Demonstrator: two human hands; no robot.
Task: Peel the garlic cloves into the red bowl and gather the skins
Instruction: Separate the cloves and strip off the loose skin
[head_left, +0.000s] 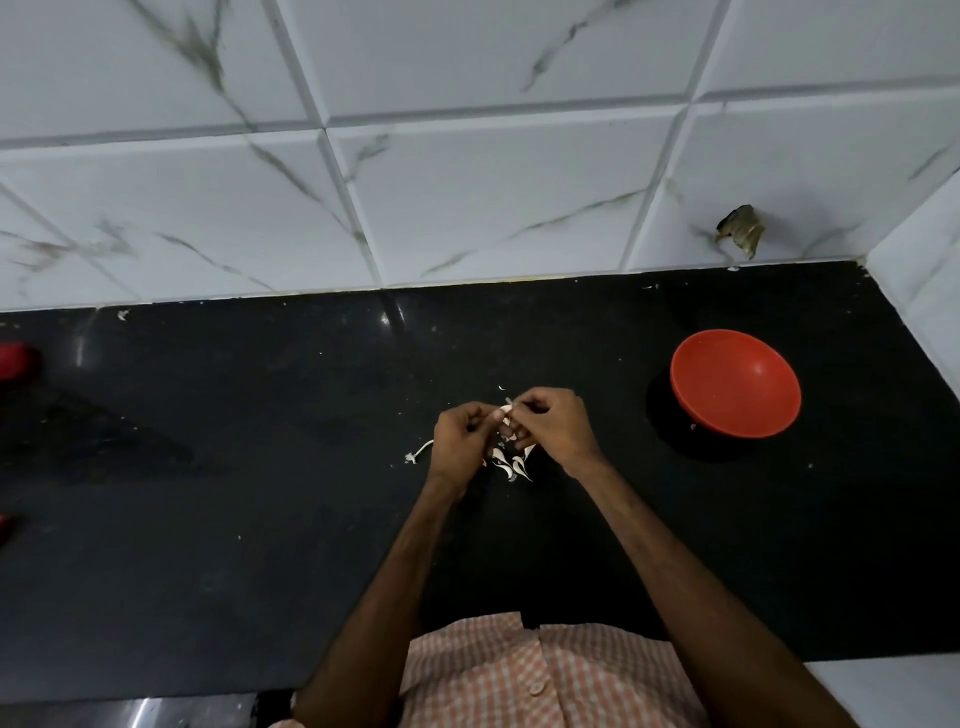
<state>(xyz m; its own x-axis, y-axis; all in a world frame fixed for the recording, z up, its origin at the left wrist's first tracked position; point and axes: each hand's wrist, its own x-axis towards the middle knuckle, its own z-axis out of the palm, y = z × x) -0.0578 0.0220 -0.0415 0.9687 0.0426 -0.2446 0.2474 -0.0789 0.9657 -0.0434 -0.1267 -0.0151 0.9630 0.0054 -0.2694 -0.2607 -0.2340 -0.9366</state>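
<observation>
Looking down from a head-worn camera, two bare forearms are seen stretched over a glossy black surface (260, 467), with the hands held together about midway between its front and back edges, slightly right of the middle. A small pale garlic clove (505, 414) is held between them. It is gripped by the curled fingers of the left hand (460, 434), while a strip of its papery skin is pinched at the top by the thumb and fingertips of the right hand (553, 423). How much of the clove is peeled cannot be told, since most of it is hidden by the fingers. Directly beneath the hands, a small heap of whitish garlic skins (511, 465) is scattered on the surface, and one loose curl of skin (418, 453) is lying just left of the left hand. The red bowl (735, 382) is set well apart from the hands, toward the back right corner of the surface, with its inside shown to the camera. A white tiled wall (467, 182) with grey veining is seen along the back edge, with a dark broken patch (740, 228) in a tile above the bowl. A red object (13, 361) is cut off at the left edge, too little shown to be identified. A peach checked shirt (519, 670) is visible at the front edge.
</observation>
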